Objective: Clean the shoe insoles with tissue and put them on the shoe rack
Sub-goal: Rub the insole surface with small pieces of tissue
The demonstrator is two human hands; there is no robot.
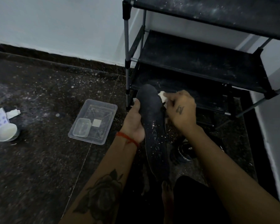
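A long black insole point(153, 123), flecked with white specks, is held up in front of the black shoe rack point(199, 62). My left hand point(134, 122) grips its left edge, thumb along the side. My right hand point(179, 109) pinches a crumpled white tissue point(162, 96) against the insole's upper right edge. The rack's dusty black shelves stand just behind, at the upper right.
A clear plastic tray point(94, 122) with a small clear box inside lies on the dark speckled floor to the left. A white bowl point(6, 132) and papers sit at the far left. A dark shoe point(184, 151) lies under my right forearm. White wall behind.
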